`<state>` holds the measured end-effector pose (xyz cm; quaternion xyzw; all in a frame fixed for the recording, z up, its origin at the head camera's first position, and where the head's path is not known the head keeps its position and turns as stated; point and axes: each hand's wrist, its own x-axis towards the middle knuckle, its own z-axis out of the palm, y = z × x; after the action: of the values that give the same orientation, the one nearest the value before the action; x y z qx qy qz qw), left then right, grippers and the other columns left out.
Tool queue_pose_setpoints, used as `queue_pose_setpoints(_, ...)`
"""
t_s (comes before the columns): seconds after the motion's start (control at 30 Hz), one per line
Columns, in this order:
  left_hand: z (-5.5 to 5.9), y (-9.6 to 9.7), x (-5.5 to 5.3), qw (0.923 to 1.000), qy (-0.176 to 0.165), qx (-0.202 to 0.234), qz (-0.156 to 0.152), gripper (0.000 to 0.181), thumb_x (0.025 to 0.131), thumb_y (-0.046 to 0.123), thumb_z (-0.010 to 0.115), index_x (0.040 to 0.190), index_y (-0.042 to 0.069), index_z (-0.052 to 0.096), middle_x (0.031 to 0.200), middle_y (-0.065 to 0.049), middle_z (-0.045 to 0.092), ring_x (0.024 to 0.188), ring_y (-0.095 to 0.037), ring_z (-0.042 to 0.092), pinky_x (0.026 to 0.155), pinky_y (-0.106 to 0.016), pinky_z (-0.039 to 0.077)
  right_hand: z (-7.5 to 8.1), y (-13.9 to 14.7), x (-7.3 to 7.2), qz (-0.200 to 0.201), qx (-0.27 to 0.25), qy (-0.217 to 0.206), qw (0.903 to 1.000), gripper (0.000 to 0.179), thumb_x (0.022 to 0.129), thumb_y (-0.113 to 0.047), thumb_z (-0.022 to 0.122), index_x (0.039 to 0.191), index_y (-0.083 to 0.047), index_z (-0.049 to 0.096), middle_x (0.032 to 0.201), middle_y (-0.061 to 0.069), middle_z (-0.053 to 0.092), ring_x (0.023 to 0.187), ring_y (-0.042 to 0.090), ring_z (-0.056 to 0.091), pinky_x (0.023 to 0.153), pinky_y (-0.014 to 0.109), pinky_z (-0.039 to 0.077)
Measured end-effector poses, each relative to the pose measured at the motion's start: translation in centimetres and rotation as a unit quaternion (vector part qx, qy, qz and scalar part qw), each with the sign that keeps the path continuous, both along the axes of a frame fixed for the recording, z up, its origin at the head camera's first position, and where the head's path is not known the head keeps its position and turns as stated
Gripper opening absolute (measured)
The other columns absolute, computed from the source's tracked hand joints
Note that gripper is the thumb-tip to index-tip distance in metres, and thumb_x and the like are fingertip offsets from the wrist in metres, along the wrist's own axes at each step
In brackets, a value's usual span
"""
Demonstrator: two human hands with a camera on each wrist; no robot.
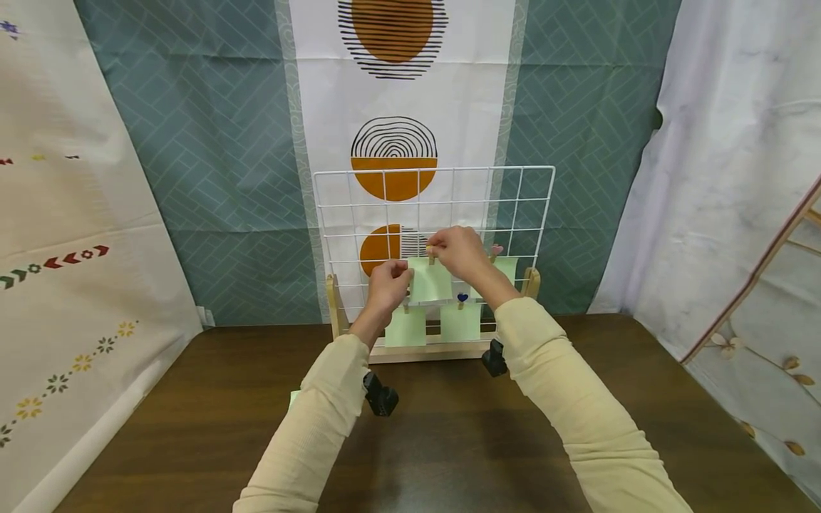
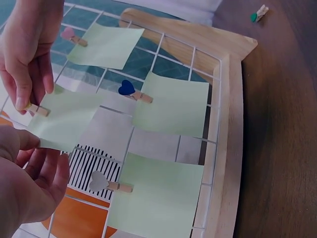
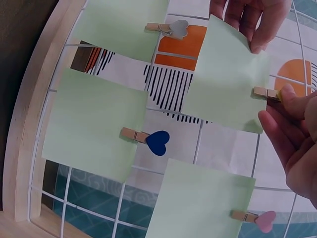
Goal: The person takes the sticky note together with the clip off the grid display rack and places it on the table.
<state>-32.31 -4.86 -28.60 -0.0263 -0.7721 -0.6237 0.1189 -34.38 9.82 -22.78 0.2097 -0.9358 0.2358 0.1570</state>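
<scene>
At the white wire grid (image 1: pixel 449 169), my left hand (image 1: pixel 388 285) pinches the left edge of a pale green paper square (image 1: pixel 428 283) between thumb and fingers. My right hand (image 1: pixel 460 251) pinches a small wooden clothespin (image 3: pixel 265 93) at that square's top edge; a bit of yellow shows at its end, mostly covered by the fingers. Around it, more green squares hang by clothespins with hearts: a blue heart (image 3: pixel 157 143), a pink heart (image 3: pixel 266 221) and a grey-white heart (image 2: pixel 98 181).
A wooden base (image 1: pixel 442 351) holds the grid upright on the dark brown table (image 1: pixel 442 442). One loose clothespin with a green top (image 2: pixel 258 13) lies on the table. A green paper corner (image 1: pixel 293 396) shows beside my left sleeve. Patterned cloth (image 1: pixel 212 178) hangs behind.
</scene>
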Motion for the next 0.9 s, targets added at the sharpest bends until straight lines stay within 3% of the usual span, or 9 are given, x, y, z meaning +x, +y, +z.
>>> queue_pose_setpoints(0.4,-0.12,-0.01,-0.24,1.0,-0.007,0.0,0.0,0.022,0.095,0.008,0.058,0.112,-0.006,0.062,0.1,-0.014,0.06,0.077,-0.018,0.053,0.066,-0.025,0.048,-0.3,0.19,0.14,-0.004,-0.004,0.035,0.9994,0.017,0.093,-0.014,0.065,0.102,-0.004,0.075,0.1,0.008,0.072,0.091,0.025,0.063,0.079,0.038,0.049)
queue_pose_setpoints(0.47,-0.17,-0.04,-0.22,1.0,-0.008,-0.003,0.002,0.022,0.095,0.008,0.058,0.112,-0.006,0.063,0.1,-0.014,0.06,0.078,-0.018,0.053,0.067,-0.025,0.048,-0.34,0.18,0.16,-0.015,-0.011,0.027,0.9995,0.017,0.093,-0.016,0.066,0.103,-0.006,0.076,0.101,0.006,0.072,0.094,0.025,0.063,0.092,0.052,0.043)
queue_pose_setpoints(0.53,-0.2,-0.05,-0.21,1.0,-0.007,-0.005,0.002,0.022,0.095,0.008,0.058,0.112,-0.005,0.063,0.101,-0.014,0.06,0.08,-0.018,0.053,0.067,-0.025,0.049,-0.25,0.18,0.19,-0.026,-0.02,0.019,0.9993,0.017,0.093,-0.018,0.066,0.103,-0.008,0.076,0.102,0.006,0.072,0.097,0.025,0.062,0.098,0.068,0.029)
queue_pose_setpoints(0.63,-0.22,-0.08,-0.21,1.0,-0.004,-0.005,0.0,0.021,0.095,0.008,0.059,0.111,-0.005,0.063,0.101,-0.014,0.06,0.081,-0.019,0.053,0.067,-0.025,0.049,-0.03,0.2,0.27,-0.037,-0.034,0.003,0.9987,0.019,0.092,-0.02,0.067,0.106,-0.01,0.076,0.104,0.005,0.071,0.103,0.026,0.06,0.088,0.084,0.004)
queue_pose_setpoints(0.8,-0.31,-0.2,-0.18,1.0,0.0,-0.007,-0.004,0.021,0.095,0.008,0.059,0.111,-0.005,0.063,0.1,-0.014,0.06,0.081,-0.019,0.053,0.067,-0.025,0.048,-0.08,0.32,0.27,-0.036,-0.039,-0.012,0.9985,0.024,0.094,-0.024,0.064,0.112,-0.011,0.073,0.106,0.004,0.071,0.104,0.026,0.06,0.092,0.082,0.005)
queue_pose_setpoints(0.9,-0.35,-0.33,-0.12,0.9999,0.003,-0.011,-0.004,0.021,0.095,0.008,0.058,0.111,-0.005,0.063,0.099,-0.013,0.061,0.082,-0.019,0.054,0.068,-0.025,0.048,-0.31,0.34,0.3,-0.036,-0.055,-0.015,0.9977,0.026,0.094,-0.027,0.064,0.115,-0.013,0.072,0.107,0.003,0.071,0.106,0.025,0.06,0.091,0.083,-0.001)
